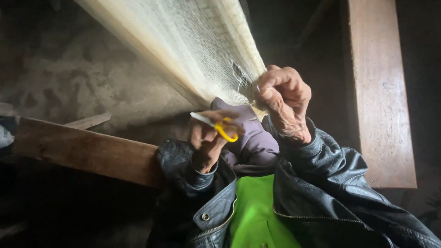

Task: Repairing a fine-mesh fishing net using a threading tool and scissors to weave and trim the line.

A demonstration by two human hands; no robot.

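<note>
A sheet of pale cream warp threads (197, 46) slopes down from the top of the view toward my chest. My right hand (285, 103) is closed at its lower right edge, pinching loose thread ends there. My left hand (209, 138) sits just below the sheet's lower end and grips small scissors with yellow handles (225, 130); their pale blades point left. Both arms wear a black leather jacket (321, 183) over a bright green garment (257, 211). A purple cloth (250, 138) lies between my two hands.
A brown wooden beam (87, 149) runs across the left, low beside my left arm. A broad upright wooden plank (381, 92) stands at the right. Behind the threads lies a dim, rough grey wall or floor (82, 78). The lower left is dark.
</note>
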